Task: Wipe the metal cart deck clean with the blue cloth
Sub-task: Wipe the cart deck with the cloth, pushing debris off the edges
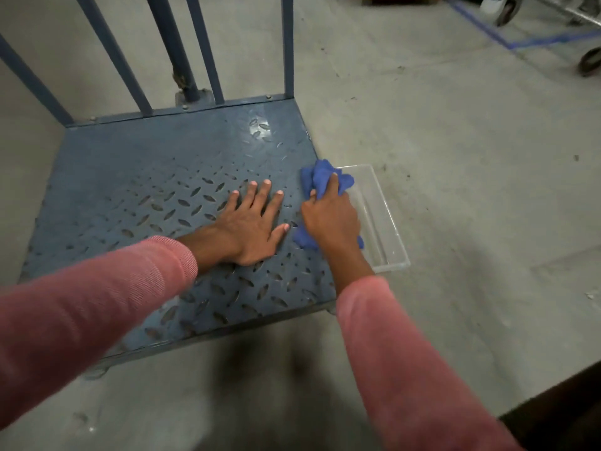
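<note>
The blue-grey metal cart deck [140, 177] with a raised diamond tread fills the left and middle of the head view. My left hand [252, 222] lies flat on it, palm down, fingers spread, holding nothing. My right hand [331, 216] is at the deck's right edge, closed around a crumpled blue cloth [320, 177]. The cloth bunches out beyond my fingers and a bit shows under my wrist. It overhangs the deck's edge towards a clear tray.
A clear plastic tray [387, 222] lies on the concrete floor [455, 157], touching the deck's right side. Blue upright bars [287, 47] rise from the deck's far edge. Wheels of another cart [590, 61] stand at the far right, beside blue floor tape.
</note>
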